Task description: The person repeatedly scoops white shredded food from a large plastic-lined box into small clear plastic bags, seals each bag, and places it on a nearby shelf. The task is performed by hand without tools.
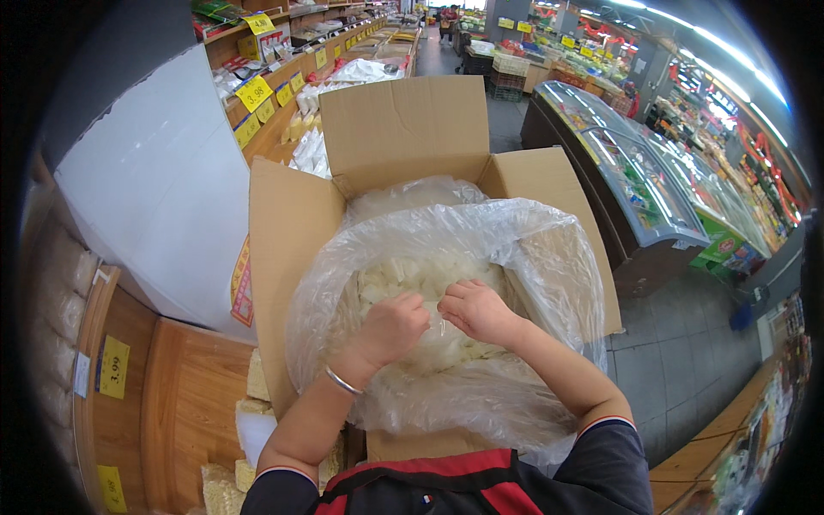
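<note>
In front of me stands an open cardboard box [404,129] with its flaps spread. A clear plastic liner [547,225] is folded out over its rim. Pale, whitish dried pieces [402,273] fill the liner; their exact kind is unclear. My left hand [394,329], with a silver bangle on the wrist, hovers over the contents with fingers curled in a pinch. Opposite it and slightly apart, my right hand [477,312] is pinched as well. Thin clear plastic film [443,329], seemingly a small bag, glints between the hands; its outline is hard to make out.
Wooden shelving with bagged goods and yellow price tags [254,93] runs along the left, beside a white panel [161,193]. Packs of noodle-like blocks [222,489] lie at lower left. Glass-topped freezers [634,174] flank the tiled aisle [676,347]. A person [448,24] stands far off.
</note>
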`<state>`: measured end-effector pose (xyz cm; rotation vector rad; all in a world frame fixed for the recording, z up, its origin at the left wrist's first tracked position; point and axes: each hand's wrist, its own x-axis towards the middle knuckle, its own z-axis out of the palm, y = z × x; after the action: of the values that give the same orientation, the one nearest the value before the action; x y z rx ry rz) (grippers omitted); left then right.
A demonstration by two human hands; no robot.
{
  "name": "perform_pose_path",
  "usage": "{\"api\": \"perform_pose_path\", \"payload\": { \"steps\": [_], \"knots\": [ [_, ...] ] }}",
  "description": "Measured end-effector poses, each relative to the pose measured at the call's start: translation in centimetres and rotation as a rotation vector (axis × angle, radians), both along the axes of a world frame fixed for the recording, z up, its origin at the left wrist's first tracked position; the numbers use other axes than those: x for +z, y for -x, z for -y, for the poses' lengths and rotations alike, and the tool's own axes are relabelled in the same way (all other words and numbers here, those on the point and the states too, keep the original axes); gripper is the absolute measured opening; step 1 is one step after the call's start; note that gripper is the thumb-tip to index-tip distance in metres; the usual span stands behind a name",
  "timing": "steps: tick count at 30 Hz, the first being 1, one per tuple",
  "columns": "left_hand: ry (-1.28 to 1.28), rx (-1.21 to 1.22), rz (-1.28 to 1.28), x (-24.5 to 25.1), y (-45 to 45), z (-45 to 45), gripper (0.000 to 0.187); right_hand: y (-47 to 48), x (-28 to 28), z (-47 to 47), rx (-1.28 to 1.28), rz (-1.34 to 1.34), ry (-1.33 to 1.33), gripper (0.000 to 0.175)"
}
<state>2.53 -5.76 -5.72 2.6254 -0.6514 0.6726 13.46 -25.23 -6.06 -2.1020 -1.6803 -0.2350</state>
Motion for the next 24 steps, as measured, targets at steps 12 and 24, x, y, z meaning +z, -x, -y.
{"api": "perform_pose_path", "payload": {
  "steps": [12, 24],
  "knots": [
    [-0.021, 0.073, 0.002, 0.36, 0.4, -0.23, 0.008, 0.06, -0.23, -0.62, -0.005, -0.022, 0.001, 0.009],
    [0.055, 0.055, 0.025, 0.52, 0.47, -0.11, 0.01, 0.44, -0.18, -1.02, 0.016, -0.019, -0.002, 0.012]
  ]
}}
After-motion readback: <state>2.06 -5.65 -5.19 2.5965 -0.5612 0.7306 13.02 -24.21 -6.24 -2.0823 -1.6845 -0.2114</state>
